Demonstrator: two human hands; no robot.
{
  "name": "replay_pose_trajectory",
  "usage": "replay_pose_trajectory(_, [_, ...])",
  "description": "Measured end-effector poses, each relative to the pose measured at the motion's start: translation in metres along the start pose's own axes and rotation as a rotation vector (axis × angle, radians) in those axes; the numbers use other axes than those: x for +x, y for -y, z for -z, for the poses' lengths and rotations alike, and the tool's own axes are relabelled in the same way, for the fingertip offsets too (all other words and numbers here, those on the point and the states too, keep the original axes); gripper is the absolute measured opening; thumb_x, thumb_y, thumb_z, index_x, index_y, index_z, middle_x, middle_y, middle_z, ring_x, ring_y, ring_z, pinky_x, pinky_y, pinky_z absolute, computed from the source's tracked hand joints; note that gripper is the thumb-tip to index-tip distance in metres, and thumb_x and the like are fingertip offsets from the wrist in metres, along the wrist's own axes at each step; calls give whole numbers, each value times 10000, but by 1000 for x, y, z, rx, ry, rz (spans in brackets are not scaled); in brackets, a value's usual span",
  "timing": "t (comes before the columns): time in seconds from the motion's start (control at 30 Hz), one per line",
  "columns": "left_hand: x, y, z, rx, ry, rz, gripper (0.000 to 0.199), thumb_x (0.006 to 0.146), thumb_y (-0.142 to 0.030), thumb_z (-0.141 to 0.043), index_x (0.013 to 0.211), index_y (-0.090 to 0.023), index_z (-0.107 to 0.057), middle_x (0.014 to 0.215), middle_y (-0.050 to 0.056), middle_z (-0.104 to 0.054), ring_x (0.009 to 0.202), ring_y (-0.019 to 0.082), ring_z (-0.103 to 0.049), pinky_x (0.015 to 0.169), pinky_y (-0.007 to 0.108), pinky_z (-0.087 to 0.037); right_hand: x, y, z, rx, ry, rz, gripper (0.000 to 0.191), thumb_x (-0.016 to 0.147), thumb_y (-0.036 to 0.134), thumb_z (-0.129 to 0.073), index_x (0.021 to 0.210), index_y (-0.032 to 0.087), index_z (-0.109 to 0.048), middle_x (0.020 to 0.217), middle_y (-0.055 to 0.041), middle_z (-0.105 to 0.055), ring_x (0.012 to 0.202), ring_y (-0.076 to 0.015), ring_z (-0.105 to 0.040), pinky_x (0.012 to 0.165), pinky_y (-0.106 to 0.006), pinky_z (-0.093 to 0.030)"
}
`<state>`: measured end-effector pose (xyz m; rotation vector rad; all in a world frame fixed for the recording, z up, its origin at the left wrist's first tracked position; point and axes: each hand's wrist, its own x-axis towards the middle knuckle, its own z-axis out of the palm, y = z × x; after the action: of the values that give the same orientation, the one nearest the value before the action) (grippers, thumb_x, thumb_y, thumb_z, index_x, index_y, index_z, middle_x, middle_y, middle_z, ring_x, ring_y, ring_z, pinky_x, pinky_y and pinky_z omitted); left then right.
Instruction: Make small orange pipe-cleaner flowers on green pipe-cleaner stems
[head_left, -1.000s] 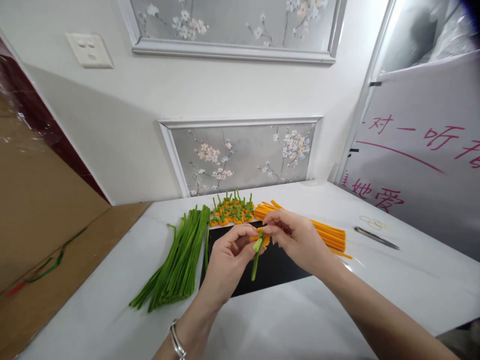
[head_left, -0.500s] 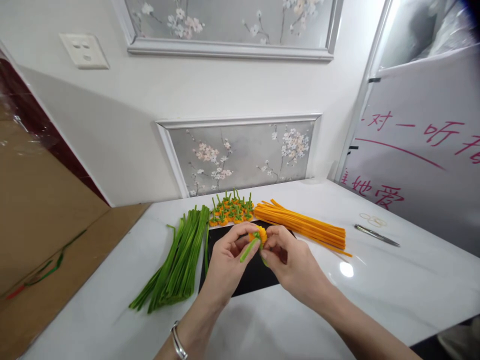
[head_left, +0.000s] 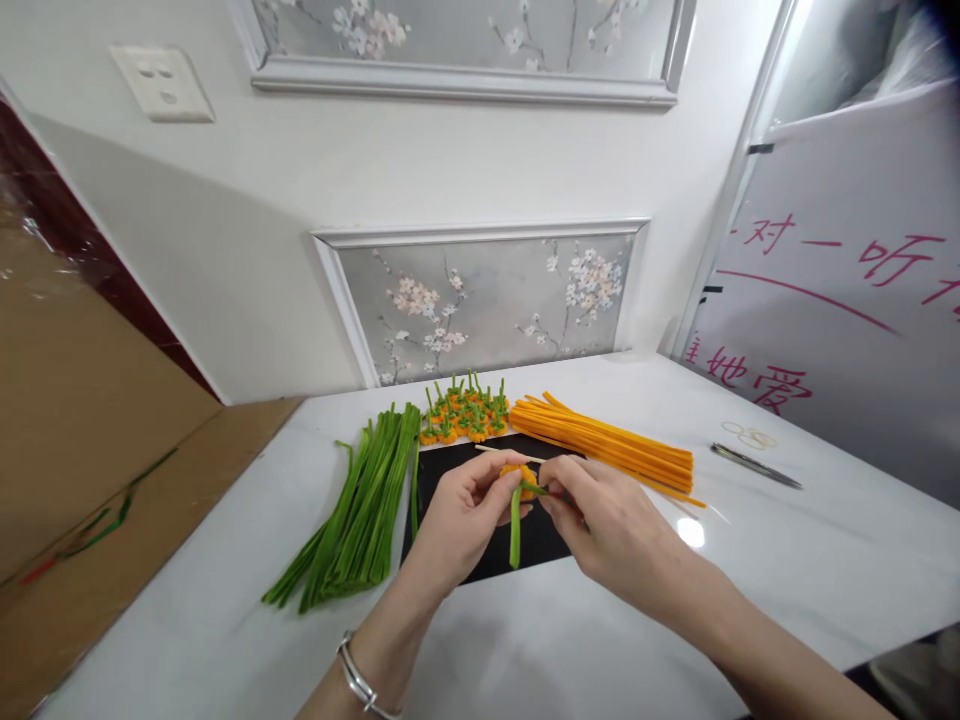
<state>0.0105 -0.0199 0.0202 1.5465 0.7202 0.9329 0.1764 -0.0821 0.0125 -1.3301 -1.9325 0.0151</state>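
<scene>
Between the fingertips of my left hand (head_left: 469, 510) is a small ruffled orange pipe-cleaner piece (head_left: 529, 477), pinched by thumb and fingers. From its middle a green pipe cleaner (head_left: 515, 538) hangs down toward me. My right hand (head_left: 607, 510) is closed at the piece's right side, its thumb and fingers pinching another green end. A thin pale stick (head_left: 489, 448) shows just behind the fingers; whether a hand holds it I cannot tell. Both hands are above a black mat (head_left: 441, 465). A silver bangle circles my left wrist.
Several orange pieces with green stems (head_left: 466, 412) stand behind the mat. A bundle of green pipe cleaners (head_left: 364, 510) lies left, an orange bundle (head_left: 611, 442) right. Tweezers (head_left: 756, 466) and rubber bands (head_left: 748, 436) rest farther right on the white table (head_left: 810, 560). The panelled wall (head_left: 480, 160) rises behind.
The orange piece has turned in my fingers, and its green strand now hangs straight down instead of slanting left. My right hand has drawn a green end out to the right. The pale stick has come into view.
</scene>
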Motion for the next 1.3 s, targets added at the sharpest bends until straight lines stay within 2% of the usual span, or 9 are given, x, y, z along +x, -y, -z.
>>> replay_pose_trajectory(0.13, [1,5,-4,60,-103,-77,228,845,-334,-636,992,-170,-696,925,37,-700,789,135,-640,726,229,-550,0,5,-7,185,-35,-95,107,864,128,-497,797,211,-500,673,12,-576,613,-146,-563,571,-258,-409])
replay_pose_trajectory(0.23, [-1,5,-6,68,-139,-78,234,841,-325,-636,991,-155,-692,951,54,-712,828,151,-648,739,230,-541,3,9,-12,468,-15,-273,74,847,153,-518,880,217,-502,637,44,-568,527,-123,-566,511,-238,-445])
replay_pose_trajectory(0.33, [-2,5,-7,50,-109,-82,234,854,-314,-622,1013,-157,-692,988,63,-715,862,162,-655,779,248,-540,6,12,-18,706,-23,-401,109,849,196,-527,953,220,-502,685,43,-581,544,-122,-600,511,-243,-506])
replay_pose_trajectory(0.57, [-5,3,-13,-90,-80,-49,232,848,-311,-636,1022,-166,-687,986,59,-721,807,149,-663,776,265,-554,8,11,-22,926,-177,-395,160,856,279,-599,890,216,-456,725,41,-553,582,-107,-601,562,-244,-541])
replay_pose_trajectory(0.73, [-7,-3,-18,-137,-155,7,253,803,-335,-689,982,-156,-689,894,46,-735,748,141,-666,703,233,-544,9,9,-29,909,-247,-368,159,883,314,-574,876,219,-446,780,19,-552,612,-114,-618,595,-257,-556])
replay_pose_trajectory(0.87, [-6,-4,-17,-216,-165,77,316,775,-366,-722,1010,-159,-677,935,53,-737,779,149,-680,724,247,-555,9,7,-30,669,-258,-294,69,901,267,-525,904,214,-482,757,9,-565,607,-115,-585,551,-231,-512])
replay_pose_trajectory(0.97, [-6,-3,-16,-267,-163,97,334,775,-371,-728,1020,-155,-658,932,56,-737,787,149,-690,735,248,-559,11,5,-25,562,-193,-256,67,909,260,-490,900,206,-527,743,5,-580,612,-115,-576,582,-238,-515])
replay_pose_trajectory(1.13, [-7,-1,-16,-256,-176,92,332,781,-380,-720,1015,-155,-650,918,57,-738,792,153,-691,750,261,-560,12,5,-16,633,-88,-349,81,836,241,-567,907,207,-547,734,15,-607,578,-114,-590,543,-231,-522])
replay_pose_trajectory(1.3, [-7,0,-18,-235,-167,97,349,778,-394,-717,1030,-162,-652,938,56,-732,769,155,-681,730,281,-570,12,7,-20,732,-127,-341,80,827,250,-578,891,205,-561,758,4,-611,599,-126,-618,541,-240,-544])
